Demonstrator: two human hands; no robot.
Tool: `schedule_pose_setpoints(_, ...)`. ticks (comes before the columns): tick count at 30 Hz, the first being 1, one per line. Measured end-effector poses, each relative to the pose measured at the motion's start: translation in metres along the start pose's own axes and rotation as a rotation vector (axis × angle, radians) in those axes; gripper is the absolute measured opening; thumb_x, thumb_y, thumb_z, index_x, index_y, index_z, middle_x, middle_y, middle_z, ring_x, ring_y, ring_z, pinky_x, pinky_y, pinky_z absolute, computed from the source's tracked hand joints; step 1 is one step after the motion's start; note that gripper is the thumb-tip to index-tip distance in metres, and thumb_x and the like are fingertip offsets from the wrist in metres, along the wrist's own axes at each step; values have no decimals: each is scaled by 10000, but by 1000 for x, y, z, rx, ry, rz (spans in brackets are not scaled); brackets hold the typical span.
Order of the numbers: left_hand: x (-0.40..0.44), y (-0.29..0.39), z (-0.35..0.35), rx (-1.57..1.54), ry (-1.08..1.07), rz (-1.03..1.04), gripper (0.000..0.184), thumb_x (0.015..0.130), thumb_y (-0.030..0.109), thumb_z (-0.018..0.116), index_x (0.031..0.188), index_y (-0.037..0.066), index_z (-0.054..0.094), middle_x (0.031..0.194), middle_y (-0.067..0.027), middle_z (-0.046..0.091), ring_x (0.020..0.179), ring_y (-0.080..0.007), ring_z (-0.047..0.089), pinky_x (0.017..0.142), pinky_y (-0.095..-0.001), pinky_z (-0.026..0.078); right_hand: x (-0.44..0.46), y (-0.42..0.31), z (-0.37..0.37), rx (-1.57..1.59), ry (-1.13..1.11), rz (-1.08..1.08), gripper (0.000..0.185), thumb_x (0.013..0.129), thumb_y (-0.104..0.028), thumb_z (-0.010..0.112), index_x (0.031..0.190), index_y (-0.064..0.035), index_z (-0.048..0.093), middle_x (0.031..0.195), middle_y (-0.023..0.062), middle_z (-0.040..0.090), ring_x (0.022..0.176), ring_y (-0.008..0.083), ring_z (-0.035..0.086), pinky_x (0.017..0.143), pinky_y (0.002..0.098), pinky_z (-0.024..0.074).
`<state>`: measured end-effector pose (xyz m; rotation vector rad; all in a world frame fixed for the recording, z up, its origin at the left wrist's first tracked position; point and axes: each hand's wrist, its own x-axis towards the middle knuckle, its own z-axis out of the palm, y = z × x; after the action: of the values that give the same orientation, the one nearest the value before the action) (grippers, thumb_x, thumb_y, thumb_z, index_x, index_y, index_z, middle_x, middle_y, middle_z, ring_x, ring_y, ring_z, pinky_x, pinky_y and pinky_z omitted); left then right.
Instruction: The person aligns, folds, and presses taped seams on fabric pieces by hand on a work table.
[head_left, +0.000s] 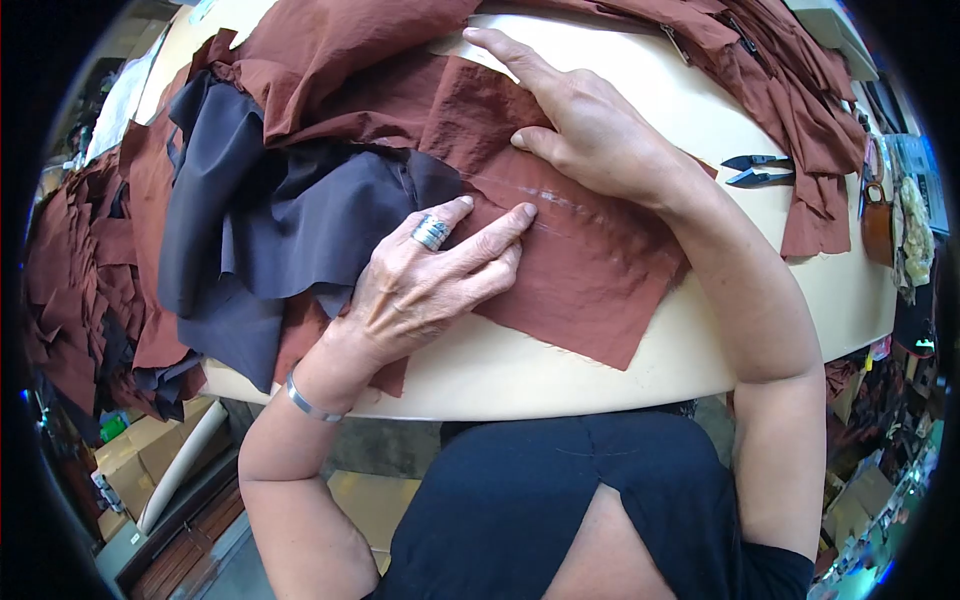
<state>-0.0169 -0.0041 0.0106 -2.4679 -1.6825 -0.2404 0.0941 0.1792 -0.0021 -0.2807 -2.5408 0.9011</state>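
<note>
Both hands (440,270) press rust-brown fabric (590,270) flat on the pale table (480,365).

A sewing workshop (cut fabric (85,270) heaped about, snips (757,171)).

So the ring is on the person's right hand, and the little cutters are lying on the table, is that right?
Not quite: the head view shows the ring on the left hand. The cutters are lying on the table.
</note>
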Motion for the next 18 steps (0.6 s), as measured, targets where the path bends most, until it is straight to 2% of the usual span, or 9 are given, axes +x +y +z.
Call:
schedule_pose_setpoints(3,-6,-2,9,-94,83,-78,293,748,119,537,1039,129,577,1276,-59,516,976,-247,582,781,-306,521,0,3,0,-5,4,-7,817,728,15,644,1422,-165,255,1289,227,481,1080,413,531,944,432,432)
schedule_pose_setpoints(7,-9,2,11,-69,59,-196,311,742,97,525,1045,101,593,1257,-142,511,968,-261,585,702,-277,529,0,-1,-3,2,-24,23,809,727,11,649,1419,-159,267,1287,227,484,1088,412,527,952,434,428)
schedule_pose_setpoints(13,-9,2,12,-12,64,-136,316,746,124,524,1054,155,590,1234,-120,530,959,-252,584,723,-283,528,-1,1,-3,26,-7,-3,802,724,11,651,1415,-160,283,1293,224,480,1094,404,528,957,431,425)
schedule_pose_setpoints(16,-6,0,10,-12,89,-48,325,751,141,527,1067,191,583,1220,-80,549,954,-252,584,750,-298,529,0,2,-2,35,-27,4,816,720,8,654,1420,-167,275,1298,228,475,1107,405,520,962,428,422)
schedule_pose_setpoints(18,-6,1,6,-19,54,-61,332,758,148,526,1081,204,578,1236,-36,552,943,-251,591,762,-313,533,1,2,-4,35,-54,7,845,704,-12,674,1425,-174,265,1299,232,473,1123,405,511,968,429,417)
